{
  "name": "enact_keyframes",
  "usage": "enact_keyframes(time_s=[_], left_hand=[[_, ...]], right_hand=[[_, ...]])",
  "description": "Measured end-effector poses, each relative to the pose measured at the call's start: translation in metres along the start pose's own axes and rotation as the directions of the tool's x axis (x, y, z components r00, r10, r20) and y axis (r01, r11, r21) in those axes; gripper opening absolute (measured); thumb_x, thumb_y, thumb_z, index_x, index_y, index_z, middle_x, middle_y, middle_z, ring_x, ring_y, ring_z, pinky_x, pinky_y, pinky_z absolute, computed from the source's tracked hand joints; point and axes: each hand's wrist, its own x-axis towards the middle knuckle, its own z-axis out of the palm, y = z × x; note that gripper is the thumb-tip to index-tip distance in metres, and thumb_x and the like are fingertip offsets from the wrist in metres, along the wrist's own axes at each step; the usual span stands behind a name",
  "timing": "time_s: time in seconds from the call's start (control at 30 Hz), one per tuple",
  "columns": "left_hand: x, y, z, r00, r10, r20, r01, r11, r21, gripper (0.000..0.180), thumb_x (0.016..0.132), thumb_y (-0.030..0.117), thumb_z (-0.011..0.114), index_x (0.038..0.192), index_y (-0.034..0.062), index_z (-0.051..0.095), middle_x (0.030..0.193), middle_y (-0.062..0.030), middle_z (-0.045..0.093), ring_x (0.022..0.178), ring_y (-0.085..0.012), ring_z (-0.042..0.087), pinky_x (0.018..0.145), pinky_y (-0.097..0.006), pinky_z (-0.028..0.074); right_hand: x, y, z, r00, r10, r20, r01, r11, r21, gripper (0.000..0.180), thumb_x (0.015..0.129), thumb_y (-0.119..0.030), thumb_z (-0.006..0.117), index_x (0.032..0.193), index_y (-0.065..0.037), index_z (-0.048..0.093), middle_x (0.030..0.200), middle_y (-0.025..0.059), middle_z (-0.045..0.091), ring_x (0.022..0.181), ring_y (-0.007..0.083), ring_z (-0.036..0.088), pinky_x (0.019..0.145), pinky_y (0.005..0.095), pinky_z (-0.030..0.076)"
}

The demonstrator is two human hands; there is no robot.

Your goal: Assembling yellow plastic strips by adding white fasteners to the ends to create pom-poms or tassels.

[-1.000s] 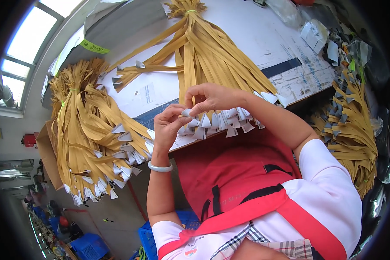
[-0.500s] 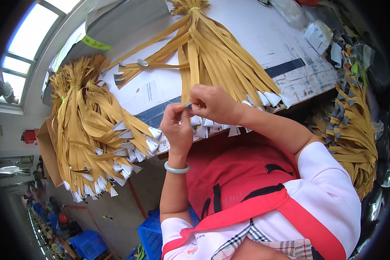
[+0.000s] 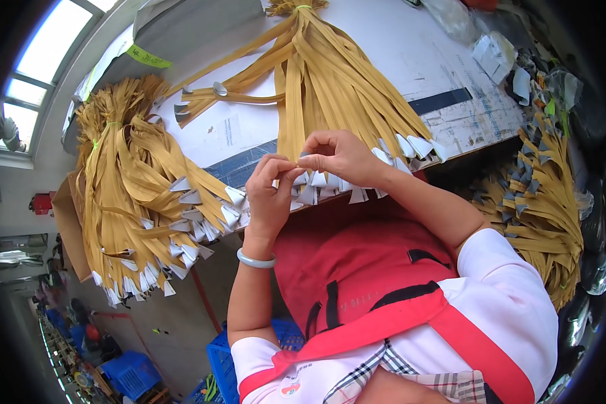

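Note:
A bundle of long yellow-brown tape strips (image 3: 343,87), tied near its top, lies fanned out over the white tabletop (image 3: 411,50), most lower ends wrapped in white tips. At the near edge, my left hand (image 3: 271,188) is closed in a pinch, a pale bangle (image 3: 255,260) on its wrist. My right hand (image 3: 343,159) meets it, thumb and forefinger pinched together. Between the fingertips is a small bit that looks like a strip's end; the fingers mostly cover it. Some strips (image 3: 229,99) with grey tips lie spread to the left.
A second tied bundle (image 3: 124,182) with white tips hangs over the table's left side, by a cardboard box (image 3: 69,222). To the right hangs another strip pile (image 3: 542,222) with grey tips, beside plastic bags (image 3: 495,54). Blue crates (image 3: 131,375) stand on the floor.
The grey piece visible between my fingertips before is now hidden. My left hand has turned slightly, with its forearm shifted left. My right fingers have moved a little, still pinching. The view has shifted slightly.

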Motion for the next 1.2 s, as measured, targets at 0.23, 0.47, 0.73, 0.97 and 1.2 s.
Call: enact_keyframes(time_s=[0.23, 0.47, 0.73, 0.97, 1.2], left_hand=[[0.011, -0.052, -0.104, 0.787, -0.313, -0.531, 0.210, 0.946, -0.246, 0.010, 0.098, 0.009, 0.061, 0.100, -0.0010, 0.060, 0.096, -0.0106, 0.063, 0.074, -0.0124, 0.063, 0.066, -0.025, 0.054], [-0.019, -0.043, -0.067, 0.970, -0.141, -0.199, 0.169, 0.977, 0.130, 0.006, 0.093, 0.002, 0.066, 0.099, 0.0001, 0.067, 0.090, -0.0012, 0.064, 0.082, -0.0091, 0.060, 0.073, -0.023, 0.050], [-0.033, -0.035, -0.004, 0.973, -0.232, 0.017, 0.229, 0.968, 0.105, 0.013, 0.082, -0.005, 0.068, 0.095, -0.0033, 0.067, 0.095, -0.0113, 0.066, 0.089, -0.0220, 0.066, 0.080, -0.031, 0.051], [-0.011, -0.034, -0.015, 0.989, -0.112, 0.094, 0.133, 0.957, -0.259, 0.012, 0.081, -0.006, 0.069, 0.091, -0.0015, 0.066, 0.097, -0.0066, 0.066, 0.094, -0.0165, 0.062, 0.085, -0.028, 0.048], [0.000, -0.027, -0.013, 0.921, -0.323, 0.218, 0.387, 0.695, -0.606, 0.011, 0.087, -0.005, 0.069, 0.094, 0.0008, 0.062, 0.092, -0.0011, 0.064, 0.083, -0.0073, 0.059, 0.076, -0.021, 0.047]], right_hand=[[0.006, -0.014, -0.037, 0.953, 0.026, -0.301, -0.047, 0.997, -0.065, 0.016, 0.096, -0.018, 0.066, 0.088, -0.005, 0.062, 0.073, -0.0033, 0.055, 0.067, 0.0042, 0.056, 0.061, 0.0213, 0.046], [-0.001, 0.008, -0.014, 0.965, -0.116, 0.234, 0.249, 0.684, -0.686, 0.010, 0.090, -0.015, 0.064, 0.095, -0.008, 0.069, 0.098, 0.0109, 0.064, 0.093, 0.0331, 0.063, 0.081, 0.0424, 0.050], [0.025, 0.038, 0.012, 0.924, 0.039, 0.381, 0.302, 0.538, -0.787, 0.008, 0.089, -0.014, 0.065, 0.091, -0.006, 0.064, 0.098, 0.0131, 0.062, 0.089, 0.0332, 0.063, 0.077, 0.0414, 0.051], [0.029, 0.008, -0.001, 0.911, 0.124, 0.393, -0.138, 0.990, 0.006, 0.015, 0.091, -0.013, 0.071, 0.096, -0.003, 0.063, 0.086, 0.0009, 0.064, 0.079, 0.0078, 0.060, 0.073, 0.0252, 0.050], [0.040, -0.025, -0.012, 0.869, 0.227, 0.439, -0.157, 0.969, -0.190, 0.018, 0.088, -0.015, 0.074, 0.094, -0.002, 0.063, 0.080, 0.0006, 0.065, 0.074, 0.0080, 0.062, 0.067, 0.0253, 0.051]])
